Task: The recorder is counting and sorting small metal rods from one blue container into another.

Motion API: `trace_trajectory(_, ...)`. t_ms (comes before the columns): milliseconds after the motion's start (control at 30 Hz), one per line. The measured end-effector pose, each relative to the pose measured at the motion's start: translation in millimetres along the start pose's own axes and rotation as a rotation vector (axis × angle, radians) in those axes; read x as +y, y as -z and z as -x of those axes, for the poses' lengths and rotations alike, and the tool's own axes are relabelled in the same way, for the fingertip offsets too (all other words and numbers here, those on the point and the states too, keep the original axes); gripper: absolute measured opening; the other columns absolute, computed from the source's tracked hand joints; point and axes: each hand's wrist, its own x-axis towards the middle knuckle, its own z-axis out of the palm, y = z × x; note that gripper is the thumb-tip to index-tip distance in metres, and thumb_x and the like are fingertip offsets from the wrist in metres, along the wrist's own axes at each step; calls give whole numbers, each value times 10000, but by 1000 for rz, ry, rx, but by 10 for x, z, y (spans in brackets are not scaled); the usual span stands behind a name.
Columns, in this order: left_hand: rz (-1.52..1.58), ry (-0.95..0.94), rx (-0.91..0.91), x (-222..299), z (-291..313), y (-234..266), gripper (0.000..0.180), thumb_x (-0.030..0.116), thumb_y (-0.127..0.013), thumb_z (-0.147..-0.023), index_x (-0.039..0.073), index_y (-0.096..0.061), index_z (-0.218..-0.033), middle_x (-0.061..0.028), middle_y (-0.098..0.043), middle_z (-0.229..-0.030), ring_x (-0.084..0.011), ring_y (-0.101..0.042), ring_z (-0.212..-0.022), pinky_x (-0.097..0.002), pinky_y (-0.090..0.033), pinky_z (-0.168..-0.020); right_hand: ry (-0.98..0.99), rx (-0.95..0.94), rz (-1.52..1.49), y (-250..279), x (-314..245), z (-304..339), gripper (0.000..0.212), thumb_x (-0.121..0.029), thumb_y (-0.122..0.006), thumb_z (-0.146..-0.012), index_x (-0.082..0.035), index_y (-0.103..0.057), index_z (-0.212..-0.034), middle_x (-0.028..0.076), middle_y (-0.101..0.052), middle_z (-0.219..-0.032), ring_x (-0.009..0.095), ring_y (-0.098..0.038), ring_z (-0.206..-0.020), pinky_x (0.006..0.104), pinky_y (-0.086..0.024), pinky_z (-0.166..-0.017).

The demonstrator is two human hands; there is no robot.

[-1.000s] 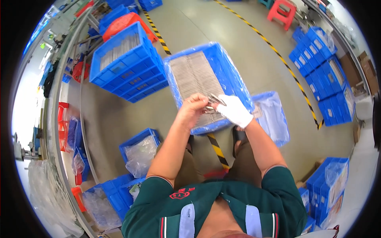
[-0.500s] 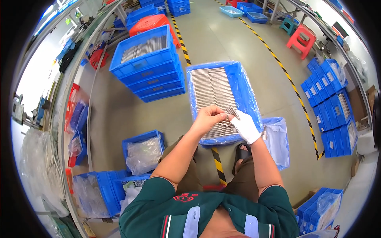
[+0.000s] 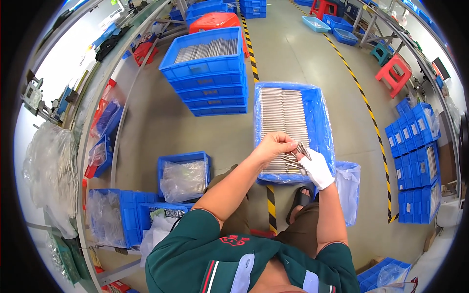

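My right hand [image 3: 318, 169], in a white glove, is closed around a small bunch of thin metal rods [image 3: 304, 151] that fan out from its fingers. My bare left hand [image 3: 273, 147] pinches with thumb and fingertips at this bunch, just left of the glove; its exact grip is partly hidden. Both hands hover over the near part of a blue bin [image 3: 326, 128] lined with clear plastic. Inside it, similar silver rods [image 3: 282, 110] lie side by side in two neat columns. A few loose ones show under my hands.
Stacked blue crates [image 3: 210, 80], the top one full of rods, stand at the far left. A plastic-covered crate [image 3: 183, 178] sits near my left leg. Another lined bin [image 3: 348, 193] adjoins the right side. More blue bins [image 3: 415, 166] and a red stool [image 3: 394, 75] are farther right.
The whole view has shifted, so the bin and my hands appear farther right. Both hands stay together over the bin, the rods still in the gloved one.
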Motion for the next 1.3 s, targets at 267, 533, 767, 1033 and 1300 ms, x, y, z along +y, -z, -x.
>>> trace_trajectory(267, 1, 9, -68, 52, 35, -26, 129, 116, -657, -772, 7, -630, -835, -52, -636, -766, -102, -571, -725, -238, -445, -701, -14, 16, -15, -39, -14, -3, 195, -220, -543, -837, -37, -545, -769, -13, -456, -561, 65, -388, -469, 219, -303, -436)
trace_trajectory(533, 33, -56, 89, 69, -19, 84, 134, 123, -661, -771, 2, -630, -820, -63, -634, -765, -116, -578, -712, -245, -456, -698, -73, -81, -54, 40, 5, -21, 222, -260, -548, -840, -50, -539, -769, -34, -451, -607, 52, -384, -509, 213, -306, -445)
trace_trajectory(767, 21, 4, -12, 60, 1, 40, 119, 117, -662, -766, 8, -629, -799, -51, -630, -752, -106, -566, -713, -241, -442, -704, -76, -154, -68, 28, 33, -29, 251, -284, -541, -840, -48, -532, -754, -30, -441, -570, 56, -384, -485, 215, -299, -431)
trace_trajectory(1033, 11, -17, -19, 50, 12, 14, 108, 96, -673, -753, 3, -633, -792, -27, -617, -718, -82, -551, -679, -228, -442, -663, -128, -79, -65, -9, -16, -5, 234, -263, -550, -840, -36, -549, -783, -22, -468, -600, 57, -397, -492, 211, -310, -438)
trace_trajectory(1300, -195, -32, -16, 96, 58, 18, 111, 78, -668, -748, -5, -652, -819, -36, -629, -744, -73, -550, -676, -214, -437, -633, -119, -114, 30, 23, 31, -4, 230, -261, -568, -827, -33, -578, -797, -23, -468, -603, 61, -389, -501, 224, -307, -447)
